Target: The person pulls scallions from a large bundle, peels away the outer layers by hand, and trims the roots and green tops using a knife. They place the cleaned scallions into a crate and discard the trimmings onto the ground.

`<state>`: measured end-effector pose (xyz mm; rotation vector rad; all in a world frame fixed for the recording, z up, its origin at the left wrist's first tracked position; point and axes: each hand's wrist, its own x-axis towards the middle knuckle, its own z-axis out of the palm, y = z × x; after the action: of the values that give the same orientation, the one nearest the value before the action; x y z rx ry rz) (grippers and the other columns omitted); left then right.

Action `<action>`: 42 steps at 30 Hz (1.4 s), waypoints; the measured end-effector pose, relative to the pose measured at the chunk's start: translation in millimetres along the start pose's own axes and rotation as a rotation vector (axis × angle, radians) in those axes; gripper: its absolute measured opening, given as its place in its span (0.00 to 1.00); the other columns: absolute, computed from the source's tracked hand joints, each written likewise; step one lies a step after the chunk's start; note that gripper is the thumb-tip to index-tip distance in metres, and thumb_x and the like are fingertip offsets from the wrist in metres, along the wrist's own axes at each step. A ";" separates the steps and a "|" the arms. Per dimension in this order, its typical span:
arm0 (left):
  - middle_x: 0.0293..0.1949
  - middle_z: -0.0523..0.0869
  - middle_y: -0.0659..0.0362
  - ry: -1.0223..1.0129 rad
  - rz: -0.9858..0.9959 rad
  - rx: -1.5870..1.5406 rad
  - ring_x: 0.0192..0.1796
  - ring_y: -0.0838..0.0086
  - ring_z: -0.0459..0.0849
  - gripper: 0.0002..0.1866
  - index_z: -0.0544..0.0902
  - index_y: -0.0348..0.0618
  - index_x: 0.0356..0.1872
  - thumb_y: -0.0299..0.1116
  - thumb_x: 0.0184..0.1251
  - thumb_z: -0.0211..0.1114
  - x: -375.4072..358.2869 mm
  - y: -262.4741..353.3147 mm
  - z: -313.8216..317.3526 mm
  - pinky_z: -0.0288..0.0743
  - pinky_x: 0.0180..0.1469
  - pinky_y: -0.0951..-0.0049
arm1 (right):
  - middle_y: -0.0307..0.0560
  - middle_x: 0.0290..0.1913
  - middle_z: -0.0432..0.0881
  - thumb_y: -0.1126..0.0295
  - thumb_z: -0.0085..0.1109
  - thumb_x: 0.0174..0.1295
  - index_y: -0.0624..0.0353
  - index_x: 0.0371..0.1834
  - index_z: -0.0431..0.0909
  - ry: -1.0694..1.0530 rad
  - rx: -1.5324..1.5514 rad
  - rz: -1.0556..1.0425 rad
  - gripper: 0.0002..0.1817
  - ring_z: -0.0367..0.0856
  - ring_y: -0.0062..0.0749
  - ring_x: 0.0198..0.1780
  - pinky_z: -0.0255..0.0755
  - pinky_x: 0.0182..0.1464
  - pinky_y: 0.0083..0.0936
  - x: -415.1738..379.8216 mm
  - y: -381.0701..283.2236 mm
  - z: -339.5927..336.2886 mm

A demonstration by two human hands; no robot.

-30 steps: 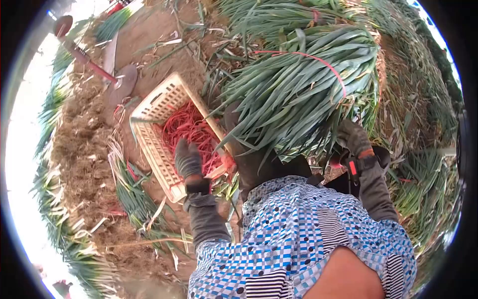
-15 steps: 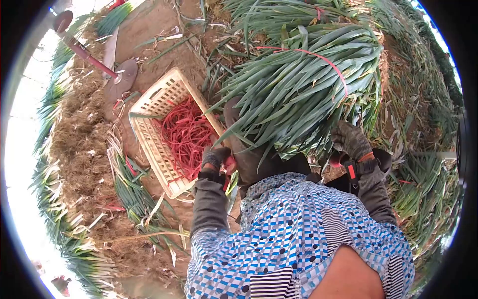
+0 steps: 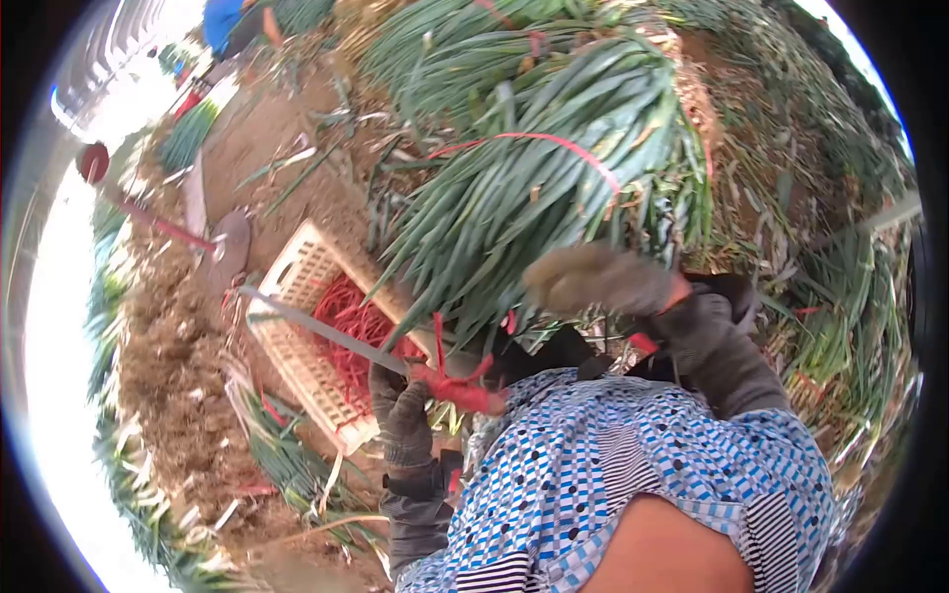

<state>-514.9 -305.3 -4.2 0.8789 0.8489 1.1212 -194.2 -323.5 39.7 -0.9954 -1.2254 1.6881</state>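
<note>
Okay, my left fingers [image 3: 407, 403] are closed around the red-wrapped handle [image 3: 455, 392] of a long knife, down by the near end of the slatted yellow crate [image 3: 297, 371]. Its grey blade [image 3: 326, 329] slants out across the crate, over the tangle of red strips [image 3: 346, 306] lying inside; whether it touches the rim, I can't tell. Over on the other side, my right fingers [image 3: 557, 279] reach out in a gloved blur, stretched in front of the near, lower side of the big green onion bundle [image 3: 524, 208], and I can't tell whether they grip anything. That bundle lies just beyond the crate's right side, leaves fanning toward the crate's rim, with a red band [image 3: 563, 141] across it. More green leaves are piled behind it. Left of the crate, a smaller bundle [image 3: 297, 460] lies on the ground, and up at the far left, a person in blue [image 3: 222, 22] is partly in view.
</note>
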 end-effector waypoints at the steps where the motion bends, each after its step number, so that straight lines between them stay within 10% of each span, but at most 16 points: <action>1: 0.43 0.78 0.59 -0.046 0.046 0.036 0.40 0.75 0.79 0.28 0.67 0.42 0.57 0.22 0.53 0.64 9.9 -1.6 17.2 0.76 0.44 0.74 | 0.44 0.44 0.79 0.63 0.63 0.57 0.63 0.57 0.68 -0.048 -0.127 -0.091 0.27 0.77 0.25 0.41 0.72 0.43 0.21 6.4 -4.1 18.3; 5: 0.42 0.78 0.58 -0.212 0.187 0.236 0.42 0.75 0.78 0.28 0.66 0.40 0.57 0.18 0.54 0.63 48.3 -14.8 87.0 0.75 0.46 0.73 | 0.41 0.44 0.77 0.70 0.70 0.49 0.63 0.64 0.61 0.101 -0.248 -0.274 0.38 0.75 0.26 0.47 0.70 0.49 0.22 3.3 -15.7 63.1; 8: 0.42 0.79 0.59 -0.426 0.147 0.372 0.42 0.75 0.80 0.25 0.70 0.38 0.53 0.19 0.53 0.66 76.7 -23.4 130.6 0.75 0.46 0.75 | 0.36 0.34 0.74 0.69 0.57 0.58 0.58 0.56 0.68 0.569 -0.503 -0.524 0.21 0.70 0.21 0.31 0.67 0.33 0.18 10.1 28.3 28.4; 13: 0.35 0.82 0.61 -0.677 0.037 0.602 0.41 0.78 0.79 0.09 0.79 0.39 0.41 0.22 0.58 0.61 120.3 -41.2 188.4 0.74 0.45 0.78 | 0.34 0.29 0.72 0.67 0.52 0.62 0.58 0.44 0.74 0.933 0.270 -0.208 0.10 0.67 0.16 0.25 0.64 0.25 0.17 -12.3 46.6 -5.7; 15: 0.36 0.83 0.55 -0.656 0.549 0.830 0.40 0.69 0.82 0.07 0.81 0.40 0.39 0.27 0.59 0.61 154.4 -54.2 211.1 0.75 0.45 0.72 | 0.34 0.29 0.72 0.65 0.53 0.62 0.58 0.43 0.75 1.045 0.257 -0.261 0.11 0.68 0.17 0.25 0.65 0.25 0.18 -14.5 76.0 -36.9; 22: 0.46 0.80 0.49 -0.725 0.719 1.676 0.44 0.58 0.82 0.18 0.74 0.48 0.52 0.36 0.60 0.57 245.1 -101.0 253.5 0.74 0.48 0.61 | 0.40 0.33 0.73 0.63 0.59 0.58 0.61 0.52 0.68 0.747 0.627 -0.117 0.21 0.75 0.28 0.30 0.77 0.33 0.33 -33.7 72.9 -33.8; 31: 0.38 0.81 0.47 -0.821 0.519 1.774 0.42 0.53 0.81 0.09 0.80 0.44 0.35 0.35 0.55 0.59 244.3 -85.6 265.5 0.74 0.45 0.60 | 0.41 0.32 0.74 0.55 0.59 0.60 0.59 0.49 0.71 0.878 0.505 0.005 0.21 0.75 0.29 0.28 0.80 0.31 0.36 -31.9 55.6 -41.5; 38: 0.38 0.81 0.47 -0.940 0.498 1.830 0.41 0.54 0.81 0.11 0.79 0.43 0.38 0.37 0.58 0.58 245.8 -85.1 266.0 0.74 0.43 0.58 | 0.58 0.28 0.77 0.57 0.53 0.57 0.64 0.39 0.72 1.132 -0.685 0.006 0.18 0.78 0.48 0.30 0.70 0.32 0.38 -26.5 72.7 -59.7; 42: 0.36 0.82 0.47 -0.828 0.609 1.797 0.40 0.53 0.82 0.11 0.79 0.42 0.37 0.37 0.58 0.57 234.4 -81.4 262.7 0.74 0.43 0.57 | 0.53 0.28 0.78 0.63 0.56 0.55 0.59 0.42 0.68 1.049 -0.507 0.217 0.16 0.78 0.48 0.29 0.71 0.34 0.39 -16.5 61.1 -54.5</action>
<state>-196.7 -134.2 1.5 2.9441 0.7081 0.0275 -147.7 -333.1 -29.1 -2.0203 -0.8114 0.7169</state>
